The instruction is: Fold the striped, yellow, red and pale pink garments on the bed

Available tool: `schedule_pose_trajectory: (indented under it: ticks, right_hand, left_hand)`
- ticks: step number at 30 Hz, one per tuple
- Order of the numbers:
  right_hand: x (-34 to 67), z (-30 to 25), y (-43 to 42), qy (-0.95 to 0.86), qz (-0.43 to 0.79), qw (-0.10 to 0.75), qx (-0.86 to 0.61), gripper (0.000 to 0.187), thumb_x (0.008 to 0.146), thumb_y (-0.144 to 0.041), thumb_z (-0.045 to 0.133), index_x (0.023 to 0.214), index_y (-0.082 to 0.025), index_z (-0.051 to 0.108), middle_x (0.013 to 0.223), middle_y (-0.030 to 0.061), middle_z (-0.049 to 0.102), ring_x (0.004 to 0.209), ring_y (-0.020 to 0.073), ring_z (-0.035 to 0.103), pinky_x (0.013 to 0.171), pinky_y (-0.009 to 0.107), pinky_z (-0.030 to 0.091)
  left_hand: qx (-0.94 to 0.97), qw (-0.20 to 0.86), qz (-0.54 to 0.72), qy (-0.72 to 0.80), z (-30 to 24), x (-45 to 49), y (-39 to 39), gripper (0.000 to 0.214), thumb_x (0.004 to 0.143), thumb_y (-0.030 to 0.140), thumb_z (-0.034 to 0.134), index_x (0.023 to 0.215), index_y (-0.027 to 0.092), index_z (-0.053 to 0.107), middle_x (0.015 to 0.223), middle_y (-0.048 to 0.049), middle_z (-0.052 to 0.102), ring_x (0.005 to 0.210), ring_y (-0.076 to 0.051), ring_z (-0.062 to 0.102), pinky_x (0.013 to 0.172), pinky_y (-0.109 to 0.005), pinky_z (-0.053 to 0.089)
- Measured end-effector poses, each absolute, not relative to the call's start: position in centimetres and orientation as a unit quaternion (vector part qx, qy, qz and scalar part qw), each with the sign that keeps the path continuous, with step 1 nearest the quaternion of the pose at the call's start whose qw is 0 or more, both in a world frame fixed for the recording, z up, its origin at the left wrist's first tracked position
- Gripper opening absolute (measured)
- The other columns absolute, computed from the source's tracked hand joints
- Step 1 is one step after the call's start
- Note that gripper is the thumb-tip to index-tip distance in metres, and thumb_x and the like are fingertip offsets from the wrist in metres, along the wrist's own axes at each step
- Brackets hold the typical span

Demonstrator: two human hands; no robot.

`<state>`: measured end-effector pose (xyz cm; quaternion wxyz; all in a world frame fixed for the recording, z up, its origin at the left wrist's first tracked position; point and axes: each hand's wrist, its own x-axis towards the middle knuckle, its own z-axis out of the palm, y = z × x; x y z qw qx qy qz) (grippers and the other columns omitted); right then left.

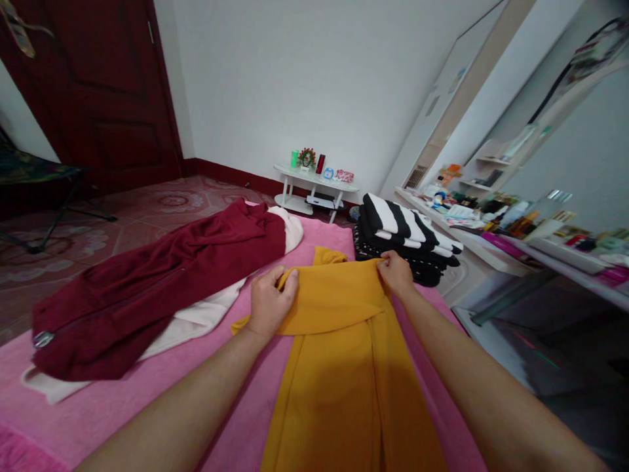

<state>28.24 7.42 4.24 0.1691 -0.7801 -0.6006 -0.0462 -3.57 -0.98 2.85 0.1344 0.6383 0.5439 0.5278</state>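
Note:
A mustard-yellow garment (339, 367) lies lengthwise in front of me on a pink cover (236, 393). Its upper part is folded across, and a bit of yellow cloth pokes out beyond the far edge. My left hand (273, 298) pinches the far left corner of the fold between thumb and fingers. At the far right corner, my right hand (396, 274) grips the same edge, close to a folded stack. On top of that stack is a black-and-white striped garment (405, 223), with black cloth (425, 271) beneath it.
To the left lie a dark red garment (162, 282) and white cloth (196, 321) under it. Beyond the cover stands a small white table (314, 176) with ornaments. A dressing table (472, 242) crowded with bottles runs along the right. At far left are a folding chair (39, 167) and a door (98, 85).

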Motion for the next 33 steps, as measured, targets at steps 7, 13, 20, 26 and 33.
schedule_pose_trajectory:
  ticks: [7, 13, 20, 26, 33]
  right_hand:
    - [26.1, -0.6, 7.7, -0.703, 0.048, 0.127, -0.698, 0.048, 0.093, -0.038, 0.036, 0.137, -0.019, 0.043, 0.146, 0.0069, 0.038, 0.135, 0.0227, 0.031, 0.112, 0.04, 0.021]
    - [26.1, 0.2, 5.5, -0.72, 0.119, 0.106, -0.675, 0.057, 0.093, -0.048, 0.035, 0.141, -0.018, 0.037, 0.151, 0.0081, 0.025, 0.14, 0.0259, 0.018, 0.114, 0.047, 0.013]
    - [24.8, 1.2, -3.6, -0.728, 0.171, 0.17, -0.641, 0.059, 0.094, -0.048, 0.029, 0.141, -0.013, 0.036, 0.149, 0.0097, 0.03, 0.139, 0.0197, 0.025, 0.114, 0.038, 0.019]
    - [22.7, 2.6, -13.4, -0.747, 0.143, 0.285, -0.583, 0.047, 0.086, -0.034, 0.051, 0.129, -0.018, 0.048, 0.139, 0.0113, 0.045, 0.13, 0.0224, 0.039, 0.11, 0.04, 0.027]
    - [18.5, 4.9, -20.7, -0.734, 0.187, 0.27, -0.595, 0.016, 0.086, -0.017, 0.048, 0.094, -0.019, 0.061, 0.084, 0.0016, 0.06, 0.076, 0.0131, 0.056, 0.072, 0.026, 0.043]
  left_hand:
    - [0.684, 0.097, 0.375, 0.619, 1.8, -3.9, 0.5, 0.031, 0.085, 0.04, 0.043, 0.063, 0.02, 0.052, 0.059, -0.0001, 0.054, 0.058, -0.015, 0.049, 0.056, -0.025, 0.027]
    - [0.694, 0.087, 0.272, 0.661, 1.6, -4.4, 0.8, 0.032, 0.084, 0.043, 0.043, 0.071, 0.02, 0.062, 0.071, -0.0058, 0.066, 0.068, -0.02, 0.058, 0.055, -0.026, 0.026]
    - [0.703, 0.064, 0.256, 0.661, 1.1, -4.5, 0.5, 0.033, 0.085, 0.043, 0.043, 0.084, 0.02, 0.067, 0.08, -0.0075, 0.069, 0.075, -0.021, 0.06, 0.058, -0.027, 0.033]
    - [0.76, -0.029, 0.354, 0.544, 2.5, -3.9, -1.6, 0.031, 0.081, 0.024, 0.049, 0.109, 0.02, 0.062, 0.116, -0.0102, 0.061, 0.105, -0.027, 0.054, 0.083, -0.035, 0.038]
    - [0.874, 0.028, 0.219, 0.433, 4.5, 0.1, -6.2, 0.032, 0.088, 0.034, 0.042, 0.089, 0.018, 0.069, 0.087, -0.0121, 0.068, 0.084, -0.026, 0.062, 0.073, -0.035, 0.043]
